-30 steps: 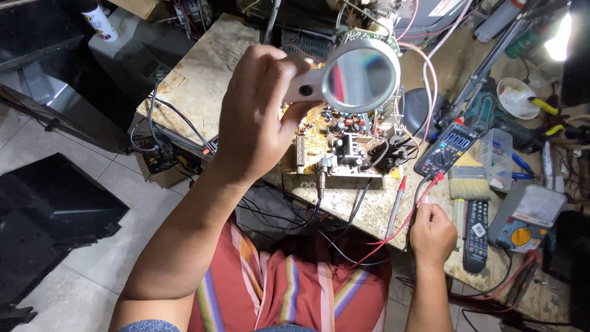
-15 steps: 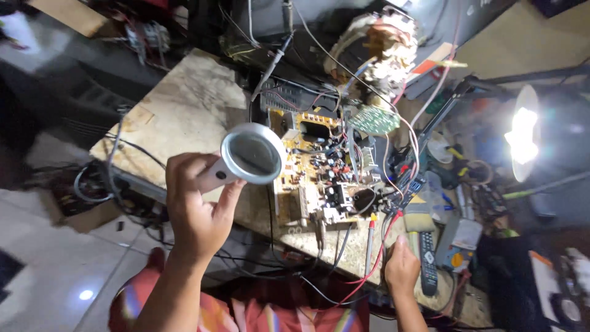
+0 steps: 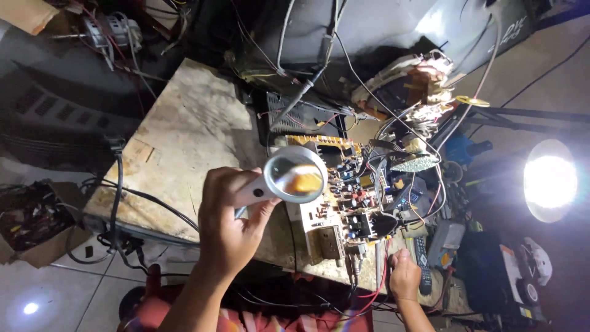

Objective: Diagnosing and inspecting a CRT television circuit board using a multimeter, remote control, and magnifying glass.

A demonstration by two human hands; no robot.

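Presently a magnifier (image 3: 292, 174) is clenched in the left hand (image 3: 230, 221) over the board (image 3: 344, 197); the right hand (image 3: 404, 275) is closed near red leads (image 3: 382, 270), which could be snagged and shorted.

Tiled floor (image 3: 37, 289), glaring lamp (image 3: 549, 180)

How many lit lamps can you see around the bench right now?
1: a round lit lamp at the right edge, beyond the circuit board. The left hand holds a magnifying glass over that board. Clutter may hide others.
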